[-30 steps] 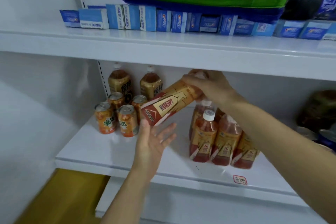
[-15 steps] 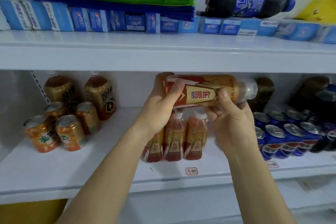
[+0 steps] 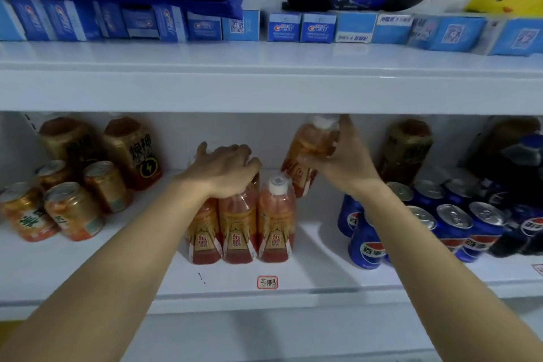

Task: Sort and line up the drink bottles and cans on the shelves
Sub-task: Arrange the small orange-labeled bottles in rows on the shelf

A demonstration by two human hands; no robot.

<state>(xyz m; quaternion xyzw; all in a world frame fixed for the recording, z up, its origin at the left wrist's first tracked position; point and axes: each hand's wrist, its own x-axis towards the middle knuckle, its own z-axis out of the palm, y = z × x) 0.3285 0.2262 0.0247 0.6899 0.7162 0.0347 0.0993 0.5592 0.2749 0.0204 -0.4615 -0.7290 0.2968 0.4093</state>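
Right hand [image 3: 342, 161] grasps tilted bottle [image 3: 308, 156] at frame centre; left hand [image 3: 227, 169] rests open on standing bottles [image 3: 239, 223]. Smooth plastic, likely slippery; hold mid-body.

Right hand [image 3: 340, 161] round tilted orange bottle [image 3: 308, 153], left hand [image 3: 226, 169] atop shelved bottles [image 3: 249, 223].

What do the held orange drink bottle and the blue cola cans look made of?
Held orange drink bottle: clear glossy plastic, likely, since the liquid shows through; white cap, printed label wrap. Blue cola cans: apparently metal, with bare silvery pull-tab tops and glossy printed sides.
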